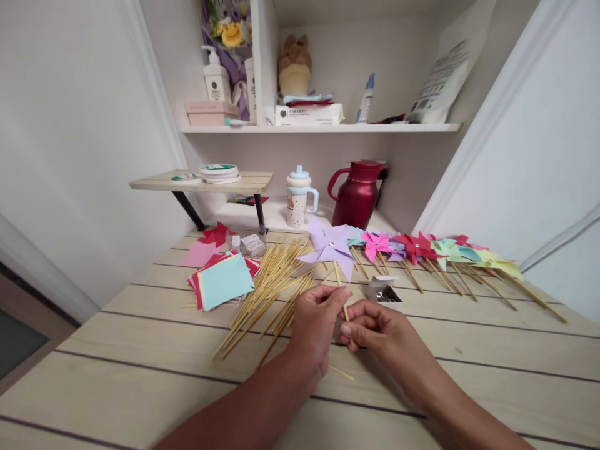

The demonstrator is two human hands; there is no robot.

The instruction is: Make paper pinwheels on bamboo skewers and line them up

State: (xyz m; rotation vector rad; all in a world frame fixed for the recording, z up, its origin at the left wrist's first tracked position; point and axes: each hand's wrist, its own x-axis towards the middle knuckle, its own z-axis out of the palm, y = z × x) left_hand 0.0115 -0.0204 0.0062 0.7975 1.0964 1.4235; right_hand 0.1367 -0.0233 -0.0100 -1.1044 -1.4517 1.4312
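Note:
A lilac paper pinwheel [330,245] with a shiny pin at its centre stands tilted on a thin wooden stick in front of me. My left hand [315,319] pinches that stick just below the paper blades. Lower down, the fingers of my right hand [375,326] close on the same stick near its bottom end. Loose wooden sticks [262,287] lie in a spread pile left of and behind my left hand. Just beyond my right hand sits a small open box [385,292] of metal pins.
Several finished pinwheels [417,247] lie in a row at the right. Coloured paper squares [225,282] are stacked at the left, near a clear container [250,242]. Behind stand a cup [296,203], a red jug [359,197] and a small raised shelf [162,180].

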